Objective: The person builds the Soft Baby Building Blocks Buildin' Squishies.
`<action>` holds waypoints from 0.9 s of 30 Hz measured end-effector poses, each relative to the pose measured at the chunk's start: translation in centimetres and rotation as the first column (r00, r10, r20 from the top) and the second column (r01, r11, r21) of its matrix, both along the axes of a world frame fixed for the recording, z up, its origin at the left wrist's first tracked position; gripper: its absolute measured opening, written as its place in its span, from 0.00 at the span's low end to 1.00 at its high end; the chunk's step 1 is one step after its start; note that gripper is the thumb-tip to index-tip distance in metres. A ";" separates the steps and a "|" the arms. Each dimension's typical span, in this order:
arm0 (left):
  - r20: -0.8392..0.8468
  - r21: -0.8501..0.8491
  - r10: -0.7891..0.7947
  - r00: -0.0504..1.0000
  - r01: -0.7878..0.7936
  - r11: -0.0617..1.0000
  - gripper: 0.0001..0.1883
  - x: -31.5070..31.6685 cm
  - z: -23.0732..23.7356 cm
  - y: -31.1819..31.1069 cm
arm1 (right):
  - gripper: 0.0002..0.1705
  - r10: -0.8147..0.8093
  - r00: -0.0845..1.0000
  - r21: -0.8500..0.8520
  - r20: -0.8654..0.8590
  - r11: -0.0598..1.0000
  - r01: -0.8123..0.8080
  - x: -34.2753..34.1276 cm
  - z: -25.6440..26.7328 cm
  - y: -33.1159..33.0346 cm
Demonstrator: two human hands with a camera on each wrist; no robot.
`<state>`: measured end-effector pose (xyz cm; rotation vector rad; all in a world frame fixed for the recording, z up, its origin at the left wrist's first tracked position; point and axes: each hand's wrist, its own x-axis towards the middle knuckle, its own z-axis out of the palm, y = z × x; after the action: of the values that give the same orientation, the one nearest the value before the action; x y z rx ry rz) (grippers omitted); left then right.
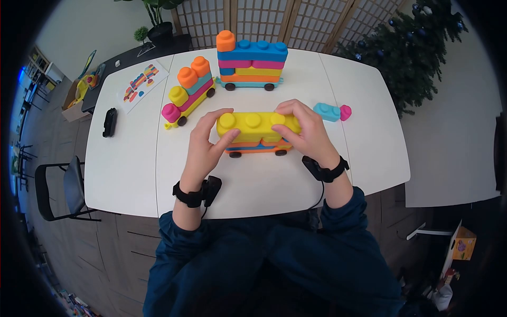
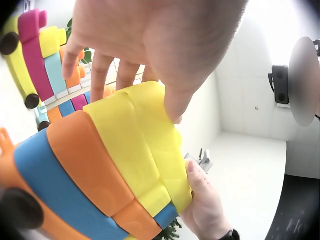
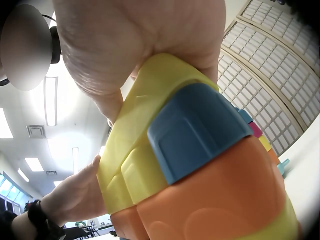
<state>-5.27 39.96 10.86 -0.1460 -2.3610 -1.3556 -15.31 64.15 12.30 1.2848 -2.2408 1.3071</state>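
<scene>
A long yellow building block (image 1: 248, 132) lies across the top of a wheeled block wagon (image 1: 257, 151) in front of the person. My left hand (image 1: 207, 140) holds its left end, thumb on the near side and fingers at the far side. At the other end, my right hand (image 1: 309, 127) grips it the same way. Beneath it in the left wrist view are a shorter yellow block (image 2: 125, 135), orange blocks (image 2: 85, 155) and a blue layer (image 2: 55, 177). A dark blue block (image 3: 195, 132) sits under its right end.
Behind stands a tall block wagon (image 1: 251, 64); a stepped wagon (image 1: 193, 98) is at the back left. Light-blue (image 1: 326, 111) and pink (image 1: 345, 112) blocks lie to the right. A picture sheet (image 1: 142, 84) and a black object (image 1: 110, 122) lie on the left of the white table (image 1: 121, 174).
</scene>
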 end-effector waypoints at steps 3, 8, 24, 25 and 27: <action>0.011 0.028 0.007 1.000 -0.007 1.000 0.21 0.2 0.1 0.2 | 0.16 0.011 1.000 -0.012 0.004 1.000 -0.011 0.0 -0.1 0.1; 0.041 0.043 0.003 0.999 -0.005 0.999 0.21 0.1 0.1 0.2 | 0.16 0.006 1.000 -0.040 0.020 0.999 -0.005 -1.1 0.2 1.6; 0.048 0.080 -0.011 0.999 0.007 0.997 0.21 0.1 0.2 0.0 | 0.25 -0.593 0.805 0.682 -0.031 0.576 0.450 -10.6 -6.8 13.5; 0.042 0.078 -0.010 0.999 0.007 0.997 0.21 0.1 0.2 0.0 | 0.25 -0.592 0.805 0.683 -0.030 0.576 0.449 -10.6 -7.1 13.7; 0.045 0.082 -0.011 0.999 0.008 0.997 0.21 0.0 0.1 0.0 | 0.25 -0.581 0.812 0.688 -0.058 0.566 0.454 -10.3 -7.1 13.6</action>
<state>-5.23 39.93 10.92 -0.1039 -2.3401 -1.4723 -25.62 77.73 5.23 0.5213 -3.0479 0.3718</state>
